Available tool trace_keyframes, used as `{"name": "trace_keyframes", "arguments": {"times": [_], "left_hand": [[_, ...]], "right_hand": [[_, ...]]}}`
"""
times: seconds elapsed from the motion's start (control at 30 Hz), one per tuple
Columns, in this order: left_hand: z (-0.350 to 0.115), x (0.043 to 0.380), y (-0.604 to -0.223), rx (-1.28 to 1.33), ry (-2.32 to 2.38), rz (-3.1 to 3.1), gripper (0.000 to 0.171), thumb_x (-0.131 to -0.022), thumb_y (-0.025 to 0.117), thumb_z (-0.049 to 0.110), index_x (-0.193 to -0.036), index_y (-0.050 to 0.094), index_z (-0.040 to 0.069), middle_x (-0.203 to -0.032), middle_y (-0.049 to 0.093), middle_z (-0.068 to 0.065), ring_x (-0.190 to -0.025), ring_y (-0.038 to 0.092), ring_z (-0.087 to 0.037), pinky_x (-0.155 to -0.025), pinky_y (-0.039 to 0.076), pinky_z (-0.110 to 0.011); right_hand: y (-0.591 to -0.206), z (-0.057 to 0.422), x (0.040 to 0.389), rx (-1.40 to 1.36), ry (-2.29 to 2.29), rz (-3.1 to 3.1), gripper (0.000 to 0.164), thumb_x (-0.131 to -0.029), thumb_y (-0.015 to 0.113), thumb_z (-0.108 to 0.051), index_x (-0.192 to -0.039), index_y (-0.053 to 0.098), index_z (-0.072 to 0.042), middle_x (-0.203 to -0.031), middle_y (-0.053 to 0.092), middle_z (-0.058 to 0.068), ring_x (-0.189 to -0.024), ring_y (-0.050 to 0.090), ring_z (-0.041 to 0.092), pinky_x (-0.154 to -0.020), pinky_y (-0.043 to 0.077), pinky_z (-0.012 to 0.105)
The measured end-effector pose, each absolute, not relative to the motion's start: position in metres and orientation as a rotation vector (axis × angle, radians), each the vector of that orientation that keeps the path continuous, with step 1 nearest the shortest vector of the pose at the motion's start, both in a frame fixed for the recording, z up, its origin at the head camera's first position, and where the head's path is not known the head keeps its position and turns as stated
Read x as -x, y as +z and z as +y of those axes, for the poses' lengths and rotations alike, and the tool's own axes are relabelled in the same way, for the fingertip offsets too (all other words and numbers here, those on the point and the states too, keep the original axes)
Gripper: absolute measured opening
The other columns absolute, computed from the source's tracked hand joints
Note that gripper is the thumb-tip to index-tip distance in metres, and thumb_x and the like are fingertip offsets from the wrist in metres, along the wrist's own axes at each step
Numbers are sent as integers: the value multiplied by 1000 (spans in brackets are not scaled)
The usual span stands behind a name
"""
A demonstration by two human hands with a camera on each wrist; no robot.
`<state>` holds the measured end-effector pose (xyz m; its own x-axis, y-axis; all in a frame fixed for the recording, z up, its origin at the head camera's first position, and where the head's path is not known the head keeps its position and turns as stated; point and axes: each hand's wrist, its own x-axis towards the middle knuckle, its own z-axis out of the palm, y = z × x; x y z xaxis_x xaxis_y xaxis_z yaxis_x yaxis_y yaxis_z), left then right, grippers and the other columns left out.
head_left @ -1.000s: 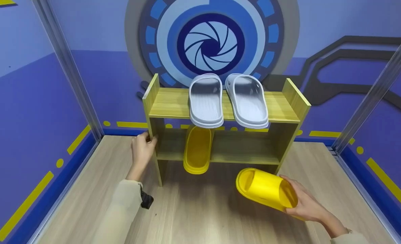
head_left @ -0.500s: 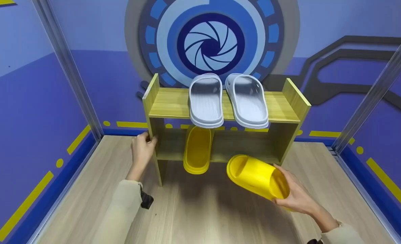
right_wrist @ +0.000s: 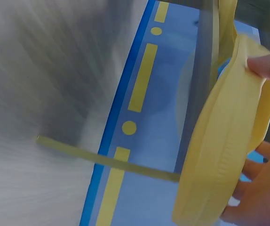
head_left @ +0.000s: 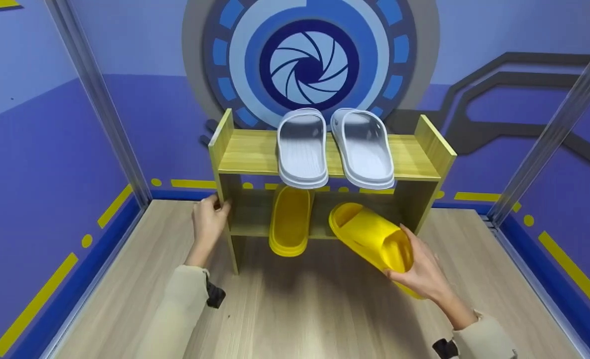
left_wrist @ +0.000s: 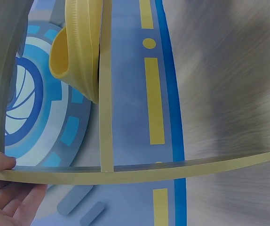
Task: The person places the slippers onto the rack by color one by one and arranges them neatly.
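Observation:
A small wooden shoe rack stands on the floor with two shelves. My left hand grips the edge of its left side panel; the left wrist view shows the thumb and fingers on either side of that panel. In my right hand is a yellow slipper, held by its sides near the strap and tilted, toe toward the lower shelf. Another yellow slipper lies on the lower shelf, heel outward past the front edge. On the top shelf sit two grey slippers, the left grey slipper and the right grey slipper.
Behind the rack rises a blue wall with a round painted emblem. Metal posts stand at the left and right corners. The wood-look floor spreads in front of the rack.
My right hand has moved up and to the left with the yellow slipper, bringing its toe to the lower shelf's opening. The left hand has stayed on the side panel.

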<state>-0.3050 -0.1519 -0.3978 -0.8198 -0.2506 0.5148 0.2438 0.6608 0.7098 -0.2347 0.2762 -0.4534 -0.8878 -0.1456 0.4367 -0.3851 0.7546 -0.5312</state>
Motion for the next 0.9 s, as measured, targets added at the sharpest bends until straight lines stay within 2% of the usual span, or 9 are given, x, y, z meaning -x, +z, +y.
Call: {"name": "trace_keyframes", "arguments": {"times": [0.33,0.7,0.9], "left_hand": [[-153,306,-399,6,-1075,-2276,15,-80,63,11,-77,64,-3,-76,64,-16,-69,60,-27,-60,46,-40],[-152,305,-398,-7,-1101,-2295,16,-81,62,12,-80,63,-5,-78,64,-18,-70,59,-28,-60,46,-40],[-152,305,-399,-10,-1099,-2294,16,-81,62,12,-81,64,-3,-78,64,-16,-69,60,-26,-60,46,-40]], "right_hand": [[-447,256,247,-282,822,-2604,92,-63,75,-38,-135,27,-7,-117,45,16,-98,42,33,-79,31,54],[-436,243,260,-156,637,-2630,89,-64,70,-50,-131,33,-5,-105,51,18,-87,48,34,-72,36,54],[-431,240,268,-135,557,-2634,83,-62,70,-52,-122,42,-1,-93,53,16,-80,51,34,-66,39,51]]}}
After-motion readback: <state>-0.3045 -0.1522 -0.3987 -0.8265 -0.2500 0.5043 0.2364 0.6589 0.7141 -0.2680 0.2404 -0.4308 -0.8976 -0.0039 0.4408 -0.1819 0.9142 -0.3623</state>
